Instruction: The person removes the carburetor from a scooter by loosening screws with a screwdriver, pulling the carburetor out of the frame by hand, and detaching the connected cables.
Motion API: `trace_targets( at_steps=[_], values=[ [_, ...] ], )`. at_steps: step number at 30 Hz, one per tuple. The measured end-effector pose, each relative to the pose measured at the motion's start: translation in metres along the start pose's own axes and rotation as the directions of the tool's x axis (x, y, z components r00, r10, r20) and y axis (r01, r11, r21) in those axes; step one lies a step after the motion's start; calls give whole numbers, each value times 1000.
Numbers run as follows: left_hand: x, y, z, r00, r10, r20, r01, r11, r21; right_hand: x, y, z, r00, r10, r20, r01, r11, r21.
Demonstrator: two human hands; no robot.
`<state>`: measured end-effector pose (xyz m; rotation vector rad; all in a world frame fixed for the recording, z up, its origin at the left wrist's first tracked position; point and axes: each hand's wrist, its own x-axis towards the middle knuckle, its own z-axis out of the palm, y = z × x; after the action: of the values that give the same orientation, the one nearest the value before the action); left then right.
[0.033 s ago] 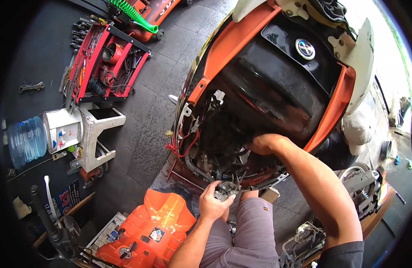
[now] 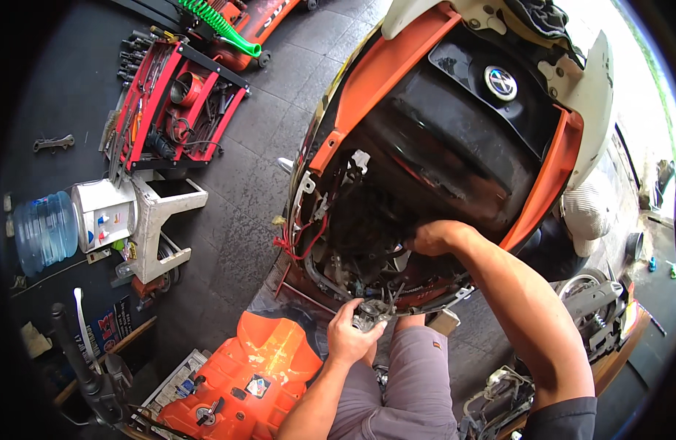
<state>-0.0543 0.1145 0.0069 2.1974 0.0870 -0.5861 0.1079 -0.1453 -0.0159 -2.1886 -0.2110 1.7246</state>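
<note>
In front of me stands a motor scooter with its body stripped, its orange-red frame covers [image 2: 385,73] flanking a black tank-like housing [image 2: 455,139]. At the near edge of the dark engine bay [image 2: 363,224], my left hand [image 2: 351,334] is closed round a small grey metal part [image 2: 372,314] that looks like a carburetor. Thin rods or lines stick up from that part. My right hand [image 2: 437,238] reaches into the bay below the housing, its fingers curled. The fingertips are hidden, and what they grip cannot be made out. Red wires [image 2: 301,246] hang at the bay's left side.
An orange body panel [image 2: 242,374] lies at lower left. Further left are a red tool cart [image 2: 180,110], a white stand [image 2: 162,213] and a water jug [image 2: 48,231]. A red compressor [image 2: 257,29] stands behind. Scooter parts [image 2: 591,301] lie at right.
</note>
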Motion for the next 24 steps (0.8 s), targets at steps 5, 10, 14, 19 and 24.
trace_targets(
  at_steps=[5,10,14,19,24],
  values=[
    [0,-3,-3,1000,-16,-13,16,1000,11,-18,-5,-16,986,-163,21,140,903,405],
    [6,8,-7,993,110,36,-111,993,28,-9,-2,-4,998,19,-53,-11,987,159],
    [7,12,-12,994,29,103,-35,998,57,-9,-5,-10,1000,-11,9,10,994,107],
    [16,45,-8,937,299,178,-346,749,565,-9,-7,-10,1000,-18,11,18,998,58],
    [30,46,11,873,86,480,-375,749,547,-9,-6,-10,1000,-2,12,1,999,53]
  ],
)
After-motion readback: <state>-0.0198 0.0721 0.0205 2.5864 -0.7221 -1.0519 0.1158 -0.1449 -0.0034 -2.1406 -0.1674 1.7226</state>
